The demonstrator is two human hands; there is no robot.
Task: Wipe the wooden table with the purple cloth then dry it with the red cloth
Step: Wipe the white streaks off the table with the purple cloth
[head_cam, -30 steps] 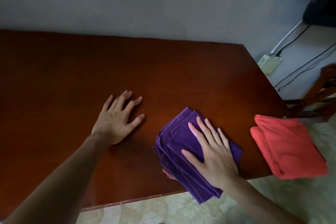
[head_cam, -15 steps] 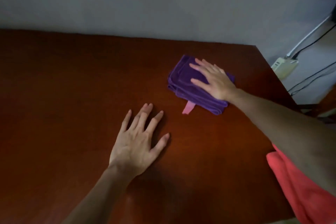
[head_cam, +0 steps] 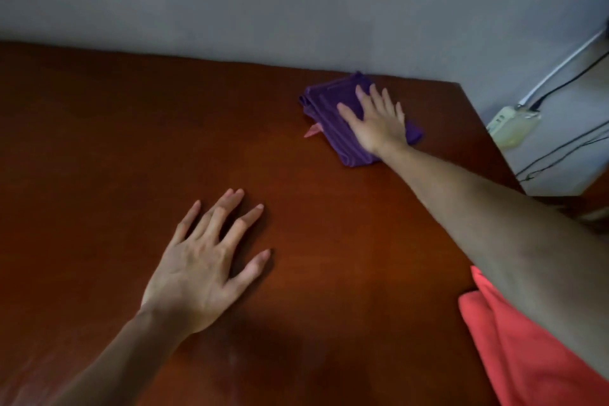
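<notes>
Purple cloth [head_cam: 333,115]: folded into a thick pad, lying flat on the far right part of the wooden table, close to the back edge where the table meets the wall. A small pink tag [head_cam: 312,131] sticks out from its left side onto the wood.
Wooden table [head_cam: 138,128]: dark reddish-brown, glossy, filling most of my view from the near edge to the wall.
My right hand [head_cam: 377,122]: reaching far forward with my arm stretched across the table. My palm lies flat on top of the purple cloth, fingers straight and slightly spread, pointing toward the wall. I am pressing down on it, not gripping it.
My left hand [head_cam: 204,260]: resting flat on bare wood, nearer to me and left of centre, fingers spread wide and holding nothing. It is well apart from the purple cloth.
Red cloth [head_cam: 514,349]: at the near right corner of my view, partly hidden under my right forearm. Its left side lies on the table; I cannot tell how much of it hangs past the table's edge.
Wall [head_cam: 296,0]: plain grey, directly behind the table.
Power strip [head_cam: 514,123]: pale, beyond the table's right end, with a white cable and black cables [head_cam: 560,152] running from and near it.
</notes>
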